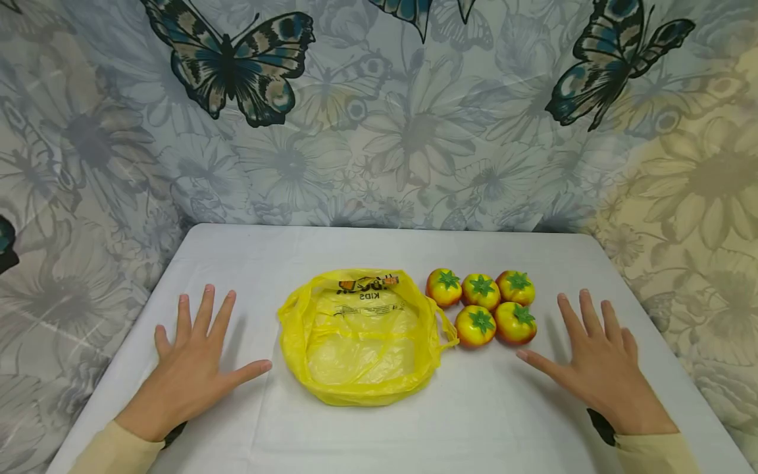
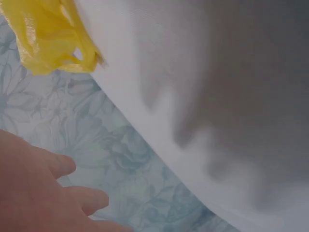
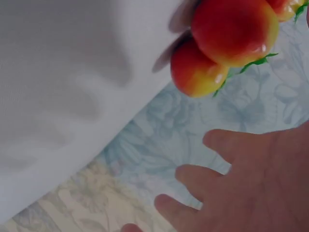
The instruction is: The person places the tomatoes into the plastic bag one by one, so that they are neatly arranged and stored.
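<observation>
A yellow plastic bag (image 1: 361, 359) sits on the table with its mouth spread wide and dark printing on its inner back wall. Several red-and-yellow tomatoes (image 1: 476, 326) with green star-shaped tops stand in two rows just right of the bag. My left hand (image 1: 192, 362), fingers spread and palm down, hovers left of the bag and holds nothing. On the other side, my right hand (image 1: 601, 362) is spread the same way to the right of the tomatoes, also holding nothing. The right wrist view shows the tomatoes (image 3: 234, 31) beyond that hand's fingertips.
A white cloth covers the table (image 1: 379, 434). Behind it and along both sides hangs fabric (image 1: 414, 131) printed with butterflies and flowers. One bag handle (image 1: 448, 334) reaches over to the nearest tomatoes.
</observation>
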`<state>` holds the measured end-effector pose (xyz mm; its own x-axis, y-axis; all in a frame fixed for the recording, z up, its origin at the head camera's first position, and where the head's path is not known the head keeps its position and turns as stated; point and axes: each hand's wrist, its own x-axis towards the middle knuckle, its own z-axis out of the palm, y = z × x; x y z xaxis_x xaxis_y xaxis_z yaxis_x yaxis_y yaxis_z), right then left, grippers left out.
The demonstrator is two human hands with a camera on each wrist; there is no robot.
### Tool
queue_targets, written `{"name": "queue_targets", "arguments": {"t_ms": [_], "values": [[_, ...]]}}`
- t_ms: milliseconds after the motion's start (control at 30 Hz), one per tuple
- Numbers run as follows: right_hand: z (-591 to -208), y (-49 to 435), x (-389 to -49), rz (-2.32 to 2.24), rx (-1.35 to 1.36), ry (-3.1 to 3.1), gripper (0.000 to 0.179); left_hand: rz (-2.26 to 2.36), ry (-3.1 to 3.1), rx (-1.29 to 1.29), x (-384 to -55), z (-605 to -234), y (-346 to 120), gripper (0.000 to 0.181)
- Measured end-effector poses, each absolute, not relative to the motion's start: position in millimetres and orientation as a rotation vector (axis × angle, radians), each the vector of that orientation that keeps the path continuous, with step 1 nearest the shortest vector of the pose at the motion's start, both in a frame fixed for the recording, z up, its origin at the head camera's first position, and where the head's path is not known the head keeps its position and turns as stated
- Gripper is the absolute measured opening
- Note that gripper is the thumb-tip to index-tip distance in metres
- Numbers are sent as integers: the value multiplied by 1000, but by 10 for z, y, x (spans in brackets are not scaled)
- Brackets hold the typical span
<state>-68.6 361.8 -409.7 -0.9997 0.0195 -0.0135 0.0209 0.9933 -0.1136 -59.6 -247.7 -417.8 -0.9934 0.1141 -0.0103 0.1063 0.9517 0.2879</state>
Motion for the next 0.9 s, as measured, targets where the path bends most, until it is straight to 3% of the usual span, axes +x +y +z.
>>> {"name": "queue_targets", "arguments": {"t_ms": [633,900], "values": [[-3973,3328,-822,-267,-109,3168,111,591,2988,283,-882,-4101,-1971,124],[-3969,3278,-881,-288,-175,3129,88,808,2882,246,-1024,-4085,-1768,103]]}}
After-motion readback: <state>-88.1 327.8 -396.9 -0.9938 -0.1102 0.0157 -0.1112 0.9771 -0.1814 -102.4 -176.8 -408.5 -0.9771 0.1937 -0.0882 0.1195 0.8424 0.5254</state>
